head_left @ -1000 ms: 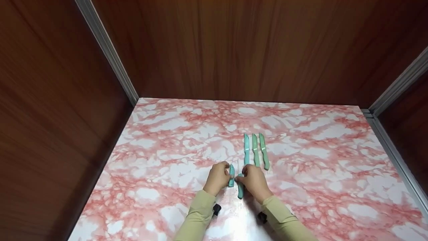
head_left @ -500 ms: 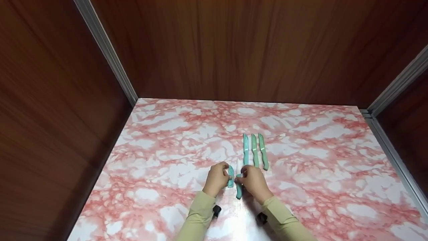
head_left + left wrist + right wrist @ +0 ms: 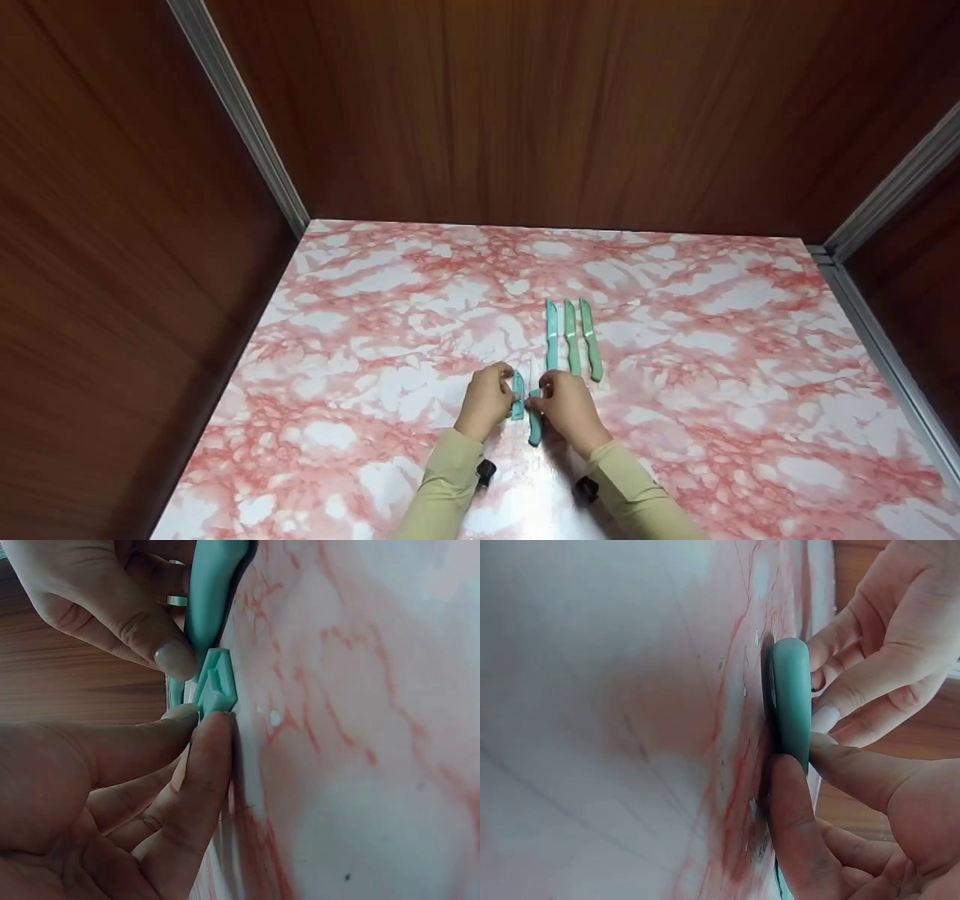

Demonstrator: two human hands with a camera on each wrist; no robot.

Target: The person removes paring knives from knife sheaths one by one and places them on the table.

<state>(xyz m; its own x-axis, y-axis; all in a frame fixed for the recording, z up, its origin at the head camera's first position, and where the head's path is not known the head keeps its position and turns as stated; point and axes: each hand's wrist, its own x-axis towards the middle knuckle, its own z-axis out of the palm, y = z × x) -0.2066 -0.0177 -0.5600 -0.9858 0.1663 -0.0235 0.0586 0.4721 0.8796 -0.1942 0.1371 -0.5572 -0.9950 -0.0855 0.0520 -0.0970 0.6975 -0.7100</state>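
Note:
In the head view, my left hand point(image 3: 487, 397) pinches a teal knife sheath point(image 3: 518, 410) between thumb and fingertips. The left wrist view shows the hollow end of that sheath point(image 3: 217, 682) at the fingertips. Just to its right, my right hand point(image 3: 571, 409) grips a small knife point(image 3: 535, 431) by its teal handle, near the blade. The bare, pale blade point(image 3: 534, 373) points away from me, side by side with the sheath and apart from it. The right wrist view has the rounded handle point(image 3: 791, 690) low over the table, thumb and finger around its far part.
Beyond my right hand lie a sheathed light-blue knife point(image 3: 552, 330) and two sheathed green knives, a nearer one point(image 3: 571, 337) and an outer one point(image 3: 591, 341), in a row. They rest on a red-and-white marbled table point(image 3: 360, 322). Brown wood panels point(image 3: 525, 112) enclose the back and sides.
The knife in my right hand has shifted slightly left and turned, so its blade shows broader. The sheath has tilted a little in my left fingers. Both hands stay nearly in place.

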